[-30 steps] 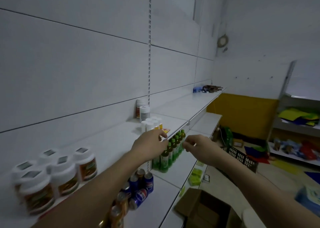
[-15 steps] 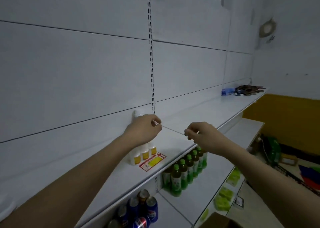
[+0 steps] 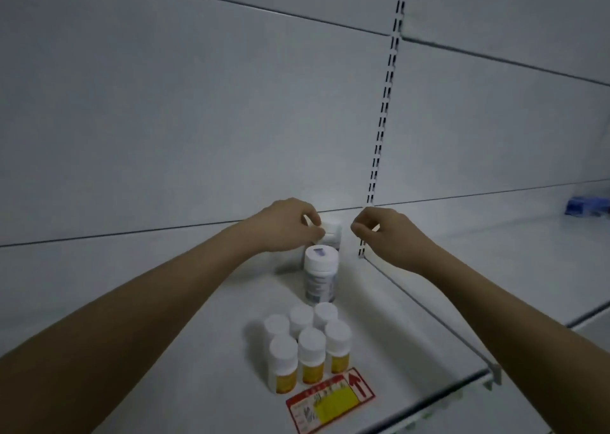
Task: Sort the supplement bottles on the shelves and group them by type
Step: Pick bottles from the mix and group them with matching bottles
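While the left hand [image 3: 287, 224] pinches the far white bottle [image 3: 331, 234] at the shelf [image 3: 198, 351] back, the right hand [image 3: 383, 232] hovers right of it, fingers curled, holding nothing visible.

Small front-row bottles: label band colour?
Yellow-orange band on the small bottles, under white caps. Head view, the only one.

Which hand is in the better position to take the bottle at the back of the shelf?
The left hand: its fingers already touch the cap of the back bottle, against the wall. The right hand is beside it, apart, fingers curled and holding nothing visible.
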